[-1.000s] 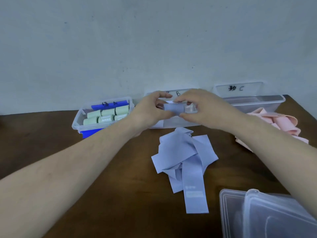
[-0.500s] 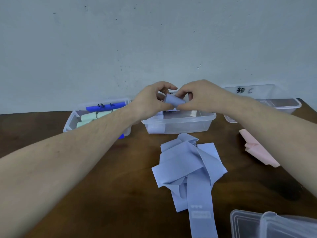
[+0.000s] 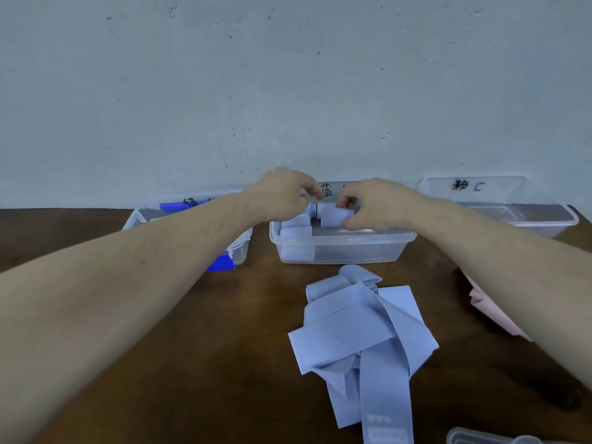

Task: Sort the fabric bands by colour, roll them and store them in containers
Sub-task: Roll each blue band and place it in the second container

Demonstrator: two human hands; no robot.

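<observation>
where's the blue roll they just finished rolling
In the head view the rolled blue band is centre frame, pinched in the right hand just above the middle container, right of the blue rolls already stored there.

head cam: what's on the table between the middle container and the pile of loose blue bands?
Nothing: in the head view only a narrow strip of bare brown table separates the middle container from the pile of loose blue bands.

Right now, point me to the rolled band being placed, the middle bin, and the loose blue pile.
rolled band (image 3: pixel 335 216), head view, its front face.
middle bin (image 3: pixel 355 251), head view, its front wall.
loose blue pile (image 3: pixel 355 328), head view, a flat band near the middle.
</observation>
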